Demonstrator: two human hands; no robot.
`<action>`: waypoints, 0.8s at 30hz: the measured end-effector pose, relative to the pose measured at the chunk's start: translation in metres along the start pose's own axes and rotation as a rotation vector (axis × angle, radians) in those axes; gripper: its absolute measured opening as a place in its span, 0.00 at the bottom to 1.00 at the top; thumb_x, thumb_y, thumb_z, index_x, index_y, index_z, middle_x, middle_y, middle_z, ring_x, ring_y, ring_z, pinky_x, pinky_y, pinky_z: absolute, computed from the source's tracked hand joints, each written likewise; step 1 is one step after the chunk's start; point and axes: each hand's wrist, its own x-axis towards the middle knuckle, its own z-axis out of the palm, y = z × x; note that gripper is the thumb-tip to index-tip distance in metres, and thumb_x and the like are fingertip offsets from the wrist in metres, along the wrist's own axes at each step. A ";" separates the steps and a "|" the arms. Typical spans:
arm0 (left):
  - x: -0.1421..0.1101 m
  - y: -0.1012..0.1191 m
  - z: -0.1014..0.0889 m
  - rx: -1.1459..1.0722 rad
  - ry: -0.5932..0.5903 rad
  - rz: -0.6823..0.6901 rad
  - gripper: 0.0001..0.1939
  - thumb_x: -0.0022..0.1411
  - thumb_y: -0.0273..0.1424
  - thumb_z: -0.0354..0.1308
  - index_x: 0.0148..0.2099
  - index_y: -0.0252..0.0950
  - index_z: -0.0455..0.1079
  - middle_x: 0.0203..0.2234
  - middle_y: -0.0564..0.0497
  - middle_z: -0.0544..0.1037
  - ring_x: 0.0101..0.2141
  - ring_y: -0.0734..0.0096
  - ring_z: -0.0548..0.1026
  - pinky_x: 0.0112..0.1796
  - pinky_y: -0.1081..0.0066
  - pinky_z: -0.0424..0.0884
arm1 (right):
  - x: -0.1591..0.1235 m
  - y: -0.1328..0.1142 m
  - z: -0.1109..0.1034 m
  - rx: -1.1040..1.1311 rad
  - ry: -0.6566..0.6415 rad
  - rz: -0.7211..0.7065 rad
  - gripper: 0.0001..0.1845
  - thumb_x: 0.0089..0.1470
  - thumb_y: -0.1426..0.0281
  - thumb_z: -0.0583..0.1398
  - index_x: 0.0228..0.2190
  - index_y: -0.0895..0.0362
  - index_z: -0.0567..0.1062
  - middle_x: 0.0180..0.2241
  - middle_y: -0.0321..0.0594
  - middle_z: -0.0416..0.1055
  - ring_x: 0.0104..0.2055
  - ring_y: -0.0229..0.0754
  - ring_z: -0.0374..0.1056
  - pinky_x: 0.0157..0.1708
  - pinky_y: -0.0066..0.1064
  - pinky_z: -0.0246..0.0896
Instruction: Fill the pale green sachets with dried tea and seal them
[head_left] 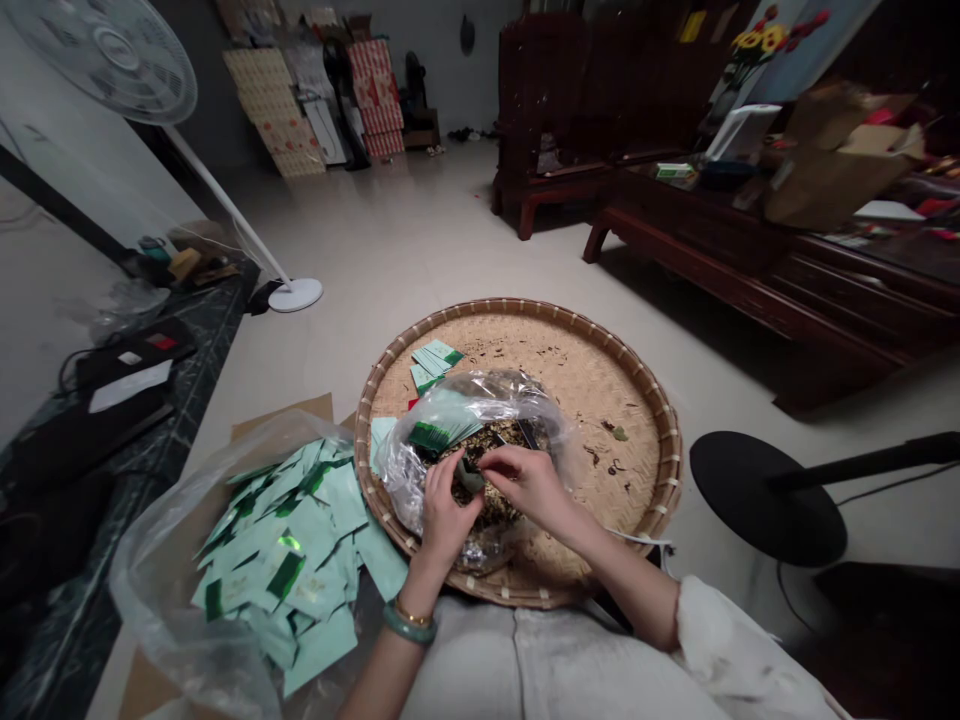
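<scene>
My left hand [447,508] is closed around a small dark-green sachet [470,480], its fingers and thumb on either side. My right hand [534,484] is pinched at the sachet's right edge; what lies between its fingertips is too small to make out. Both hands are over an open clear plastic bag [559,425] of dried, dark and yellowish leaf-like bits [504,508]. A fanned stack of pale-green sachets [450,425] rests inside that bag, beside a dark flat object [528,433]. The bag sits on a round woven bamboo tray [626,375].
To the left, a large clear bag [161,560] holds many pale-green sachets [300,550]. More sachets [433,362] lie on the tray's far side. A white standing fan [296,294], a black round base [769,500] and a dark wooden table [750,250] stand around.
</scene>
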 end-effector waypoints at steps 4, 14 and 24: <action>-0.002 -0.001 0.001 0.021 0.005 -0.003 0.27 0.52 0.26 0.61 0.56 0.38 0.63 0.47 0.43 0.73 0.48 0.56 0.70 0.49 0.55 0.66 | 0.001 -0.004 0.000 -0.164 -0.014 -0.091 0.07 0.53 0.75 0.59 0.34 0.55 0.77 0.32 0.41 0.75 0.35 0.42 0.67 0.36 0.33 0.65; -0.003 0.000 0.002 0.086 0.005 0.043 0.29 0.50 0.23 0.60 0.56 0.37 0.61 0.46 0.43 0.73 0.48 0.56 0.69 0.49 0.55 0.67 | 0.000 -0.007 0.000 -0.500 0.016 -0.155 0.09 0.58 0.70 0.56 0.36 0.55 0.77 0.33 0.43 0.71 0.38 0.44 0.61 0.35 0.33 0.63; -0.004 -0.001 0.003 0.063 0.012 0.056 0.29 0.50 0.23 0.59 0.56 0.37 0.61 0.46 0.43 0.73 0.48 0.56 0.69 0.49 0.55 0.66 | 0.002 -0.009 -0.001 -0.466 -0.023 -0.109 0.11 0.58 0.69 0.55 0.42 0.55 0.74 0.37 0.44 0.72 0.40 0.45 0.64 0.39 0.34 0.64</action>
